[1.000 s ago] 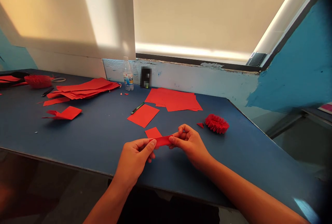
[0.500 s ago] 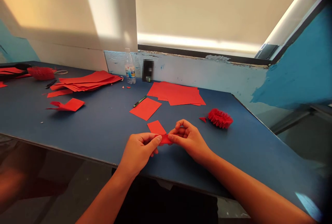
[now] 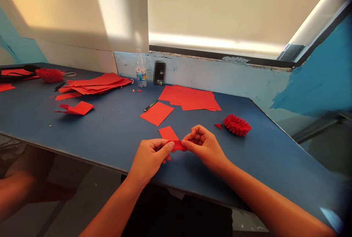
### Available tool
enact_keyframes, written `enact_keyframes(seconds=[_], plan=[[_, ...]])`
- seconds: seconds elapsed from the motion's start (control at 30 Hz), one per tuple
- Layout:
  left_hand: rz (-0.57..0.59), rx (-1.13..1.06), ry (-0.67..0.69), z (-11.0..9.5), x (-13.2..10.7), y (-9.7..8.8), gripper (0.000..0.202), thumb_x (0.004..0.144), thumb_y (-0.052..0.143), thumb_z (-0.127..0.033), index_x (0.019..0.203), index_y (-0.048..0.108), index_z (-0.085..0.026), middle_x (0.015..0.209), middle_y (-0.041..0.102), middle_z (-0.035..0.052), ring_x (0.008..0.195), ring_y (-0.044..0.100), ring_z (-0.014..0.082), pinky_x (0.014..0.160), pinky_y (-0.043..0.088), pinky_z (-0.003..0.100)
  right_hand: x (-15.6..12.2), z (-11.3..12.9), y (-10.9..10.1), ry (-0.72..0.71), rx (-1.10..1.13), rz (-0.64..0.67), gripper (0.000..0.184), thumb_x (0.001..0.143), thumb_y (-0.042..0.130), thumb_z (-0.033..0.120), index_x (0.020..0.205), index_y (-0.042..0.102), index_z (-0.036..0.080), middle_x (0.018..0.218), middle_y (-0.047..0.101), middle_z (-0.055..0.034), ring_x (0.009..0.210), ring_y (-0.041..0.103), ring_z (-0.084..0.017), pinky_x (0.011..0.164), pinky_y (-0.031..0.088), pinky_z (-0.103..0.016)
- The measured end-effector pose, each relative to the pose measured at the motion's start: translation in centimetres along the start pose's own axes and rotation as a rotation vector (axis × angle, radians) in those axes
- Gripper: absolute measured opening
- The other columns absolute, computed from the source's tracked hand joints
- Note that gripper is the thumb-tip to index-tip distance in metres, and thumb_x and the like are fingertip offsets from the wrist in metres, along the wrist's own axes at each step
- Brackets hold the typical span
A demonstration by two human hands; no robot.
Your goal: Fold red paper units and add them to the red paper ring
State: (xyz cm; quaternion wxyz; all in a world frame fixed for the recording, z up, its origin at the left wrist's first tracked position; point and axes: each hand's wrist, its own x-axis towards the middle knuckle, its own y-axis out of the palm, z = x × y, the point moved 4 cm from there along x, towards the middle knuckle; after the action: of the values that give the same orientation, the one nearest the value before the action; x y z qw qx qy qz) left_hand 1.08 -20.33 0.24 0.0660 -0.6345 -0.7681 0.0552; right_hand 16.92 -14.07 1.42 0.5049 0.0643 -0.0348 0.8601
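Note:
Between my two hands is a small folded strip of red paper [image 3: 178, 145], held just above the blue table near its front edge. My left hand [image 3: 154, 156] pinches its left end, thumb on top. At the right end, my right hand [image 3: 203, 145] grips it between thumb and forefinger, the other fingers curled. Just behind the strip lies a small red paper rectangle [image 3: 168, 133], partly covered by it. Farther back, a larger red sheet [image 3: 158, 114] has a green utility knife [image 3: 151, 105] resting along its edge.
A stack of red sheets [image 3: 192, 97] lies behind, and a bigger pile [image 3: 99, 83] sits left. A red pleated paper piece [image 3: 237, 125] is at right. A plastic bottle [image 3: 141, 70] and a blurred dark object [image 3: 159, 73] stand by the wall. Another person's limb [image 3: 19, 193] shows lower left.
The view has shifted slightly, so the table and its things appear a little farther right. Both hands keep hold of the folded strip, with slightly more of it showing between them.

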Motion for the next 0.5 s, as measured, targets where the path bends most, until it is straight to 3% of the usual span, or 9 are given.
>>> enact_keyframes(seconds=[0.5], plan=[[0.022, 0.049, 0.005, 0.21, 0.11, -0.01, 0.033, 0.081, 0.057, -0.045, 0.082, 0.073, -0.017, 0.064, 0.063, 0.0027, 0.060, 0.052, 0.0138, 0.055, 0.041, 0.023, -0.06, 0.04, 0.20, -0.018, -0.037, 0.032, 0.030, 0.076, 0.073, 0.027, 0.080, 0.044, 0.021, 0.076, 0.063, 0.0008, 0.071, 0.062, -0.014, 0.067, 0.051, -0.026]])
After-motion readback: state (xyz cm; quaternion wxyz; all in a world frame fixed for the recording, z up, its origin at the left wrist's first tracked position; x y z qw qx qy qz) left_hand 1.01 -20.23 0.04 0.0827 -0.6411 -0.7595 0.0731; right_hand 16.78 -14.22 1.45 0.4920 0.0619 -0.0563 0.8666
